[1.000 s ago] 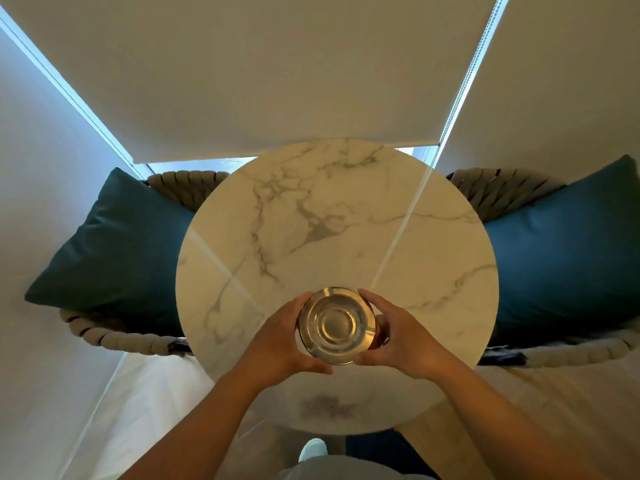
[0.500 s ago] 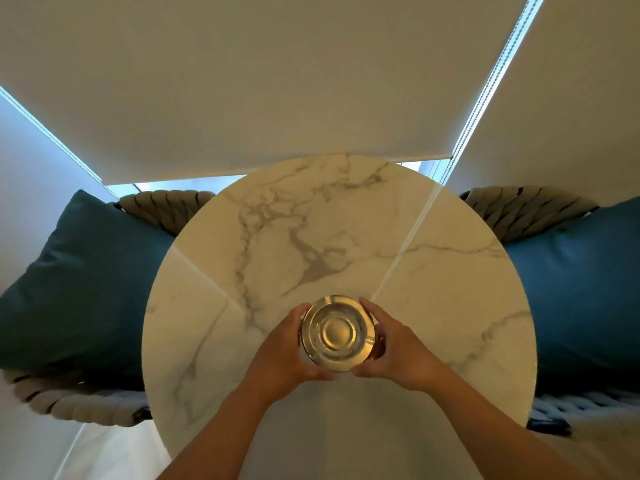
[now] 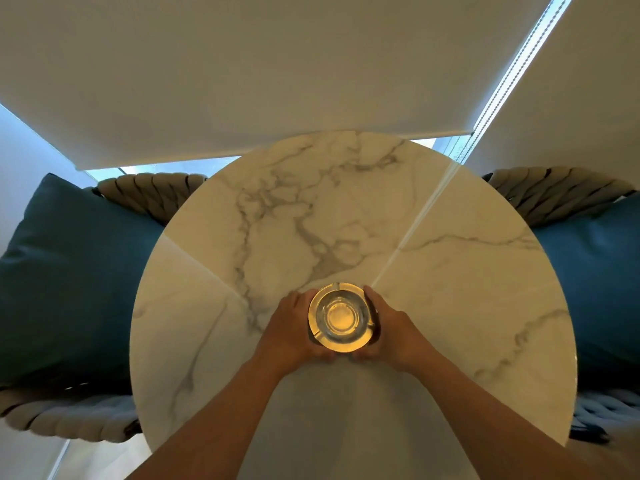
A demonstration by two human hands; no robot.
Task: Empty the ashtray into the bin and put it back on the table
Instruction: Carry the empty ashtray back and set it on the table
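A round clear glass ashtray [image 3: 341, 318] with notches in its rim sits near the middle of a round white marble table [image 3: 433, 289]. Its bowl looks empty. My left hand [image 3: 292, 332] cups its left side and my right hand [image 3: 389, 329] cups its right side, fingers wrapped around the rim. Whether the ashtray rests on the tabletop or hovers just above it I cannot tell. No bin is in view.
Two woven rope chairs flank the table, each with a dark teal cushion, one on the left [image 3: 72, 282] and one on the right [image 3: 595, 289]. White roller blinds [image 3: 277, 71] hang behind the table with a bead chain [image 3: 502, 84] at the right.
The table has grown larger in view and now hides the floor and my shoe. Both hands have carried the ashtray further in over the tabletop, toward its middle.
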